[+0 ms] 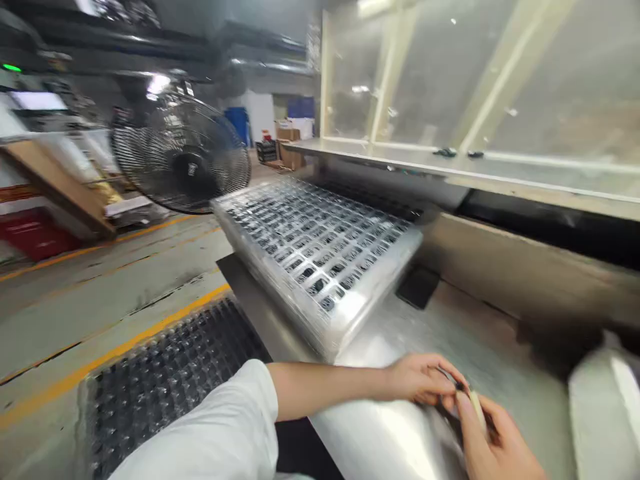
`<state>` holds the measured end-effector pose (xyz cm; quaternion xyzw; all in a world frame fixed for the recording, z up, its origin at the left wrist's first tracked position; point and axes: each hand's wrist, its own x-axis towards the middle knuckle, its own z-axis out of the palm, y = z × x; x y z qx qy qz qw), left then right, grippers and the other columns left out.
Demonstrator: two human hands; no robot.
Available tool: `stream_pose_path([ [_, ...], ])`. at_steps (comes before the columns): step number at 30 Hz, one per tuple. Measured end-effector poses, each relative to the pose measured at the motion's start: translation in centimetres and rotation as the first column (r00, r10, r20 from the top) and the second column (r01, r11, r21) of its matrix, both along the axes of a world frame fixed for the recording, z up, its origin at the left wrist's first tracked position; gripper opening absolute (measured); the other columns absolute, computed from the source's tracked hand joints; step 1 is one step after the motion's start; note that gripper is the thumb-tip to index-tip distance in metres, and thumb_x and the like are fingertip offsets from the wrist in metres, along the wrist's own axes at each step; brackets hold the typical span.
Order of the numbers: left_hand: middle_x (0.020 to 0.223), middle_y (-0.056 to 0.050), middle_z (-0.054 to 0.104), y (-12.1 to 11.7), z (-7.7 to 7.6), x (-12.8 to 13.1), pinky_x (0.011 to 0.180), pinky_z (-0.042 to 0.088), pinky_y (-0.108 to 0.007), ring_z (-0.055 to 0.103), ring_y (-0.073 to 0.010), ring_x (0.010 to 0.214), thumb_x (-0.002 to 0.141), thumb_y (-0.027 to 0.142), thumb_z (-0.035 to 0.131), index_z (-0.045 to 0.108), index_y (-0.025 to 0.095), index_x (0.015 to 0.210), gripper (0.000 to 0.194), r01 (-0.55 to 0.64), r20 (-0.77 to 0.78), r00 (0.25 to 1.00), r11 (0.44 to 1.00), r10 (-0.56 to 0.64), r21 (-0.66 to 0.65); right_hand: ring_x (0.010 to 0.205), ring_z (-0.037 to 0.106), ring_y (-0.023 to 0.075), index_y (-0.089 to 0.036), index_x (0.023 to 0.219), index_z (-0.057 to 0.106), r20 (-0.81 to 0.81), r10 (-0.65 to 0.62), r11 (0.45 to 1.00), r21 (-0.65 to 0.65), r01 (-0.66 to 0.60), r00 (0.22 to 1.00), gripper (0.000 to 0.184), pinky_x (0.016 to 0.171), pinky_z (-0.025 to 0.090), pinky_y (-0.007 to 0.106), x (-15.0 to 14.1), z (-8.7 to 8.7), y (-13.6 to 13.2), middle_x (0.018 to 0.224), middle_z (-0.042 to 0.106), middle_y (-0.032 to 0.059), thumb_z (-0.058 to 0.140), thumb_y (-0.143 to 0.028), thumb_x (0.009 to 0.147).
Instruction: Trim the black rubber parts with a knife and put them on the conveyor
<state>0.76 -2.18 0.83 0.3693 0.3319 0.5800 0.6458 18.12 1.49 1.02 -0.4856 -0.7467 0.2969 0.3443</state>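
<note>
My left hand (423,380) reaches across the steel worktop (470,333), its fingers pinched round a tiny dark part (459,385). My right hand (493,437) meets it at the lower right, fingers closed on a thin pale stick-like tool (477,407) that touches the same spot. A white sleeve covers my left arm. Just beyond the hands lies a stack of clear plastic trays (320,247), with small dark parts in their many pockets.
A black floor fan (183,160) stands at the left behind the trays. A black studded mat (165,380) lies on the floor with yellow lines. A clear machine enclosure (480,87) rises behind the worktop. A pale rounded object (605,407) sits at the right edge.
</note>
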Motion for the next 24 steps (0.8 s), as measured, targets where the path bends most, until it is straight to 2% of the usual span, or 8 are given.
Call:
stream_pose_path([
  [3,0.065,0.002,0.062,-0.7,1.5,-0.2,0.042,0.017,-0.022,0.032,-0.0053,0.04,0.062,0.065,0.091,0.061,0.015,0.107,0.074,-0.006,0.045,0.999,1.0,0.007,-0.023,0.078,0.066,0.0296,-0.021,0.095,0.072,-0.11,0.011,0.999,0.036,-0.007,0.994,0.057,0.073,0.049,0.038,-0.2,0.6,-0.9,0.087,0.072,0.0076,0.056,-0.076,0.092],
  [7,0.067,0.003,0.062,-0.8,2.3,-0.4,0.044,0.014,-0.022,0.028,-0.0039,0.041,0.068,0.06,0.088,0.058,0.015,0.108,0.067,-0.012,0.071,0.997,0.998,0.016,-0.055,0.062,0.055,0.0205,-0.02,0.09,0.07,-0.115,0.046,0.989,0.148,-0.029,0.992,0.05,0.06,0.04,0.031,-0.6,1.3,-1.2,0.072,0.064,0.0015,0.055,-0.066,0.102],
  [11,0.07,0.003,0.061,-1.1,2.5,-0.5,0.046,0.013,-0.021,0.027,-0.0034,0.043,0.075,0.055,0.085,0.057,0.015,0.111,0.061,-0.037,0.082,0.996,0.999,0.039,-0.029,0.054,0.044,0.0168,-0.02,0.084,0.065,-0.095,0.056,0.953,0.303,-0.025,0.994,0.039,0.056,0.033,0.03,-0.9,2.2,-1.4,0.062,0.049,-0.0042,0.058,-0.052,0.106],
  [14,0.072,0.002,0.06,-1.2,2.4,-0.5,0.046,0.015,-0.021,0.028,-0.0035,0.045,0.079,0.054,0.083,0.057,0.015,0.112,0.057,-0.07,0.09,0.993,0.997,0.072,-0.018,0.056,0.044,0.0162,-0.021,0.081,0.06,-0.094,0.093,0.928,0.368,-0.052,0.991,0.034,0.057,0.033,0.03,-1.4,2.0,-1.3,0.065,0.049,-0.0041,0.058,-0.041,0.108],
  [18,0.074,0.001,0.06,-1.2,2.3,-0.5,0.048,0.015,-0.021,0.03,-0.0036,0.047,0.086,0.049,0.079,0.057,0.015,0.116,0.051,-0.104,0.1,0.989,0.995,0.104,-0.007,0.062,0.05,0.0166,-0.021,0.083,0.059,-0.074,0.157,0.905,0.411,-0.113,0.985,0.029,0.061,0.035,0.031,-1.6,1.2,-1.0,0.071,0.055,-0.0017,0.056,-0.032,0.109],
  [24,0.074,0.002,0.058,-1.4,2.2,-0.4,0.048,0.015,-0.021,0.03,-0.0041,0.048,0.091,0.043,0.075,0.056,0.015,0.117,0.043,-0.082,0.113,0.99,0.996,0.08,0.017,0.06,0.047,0.0155,-0.02,0.085,0.059,-0.094,0.19,0.902,0.409,-0.136,0.977,0.027,0.059,0.034,0.031,-0.5,1.0,-0.7,0.071,0.052,-0.002,0.059,-0.03,0.11],
])
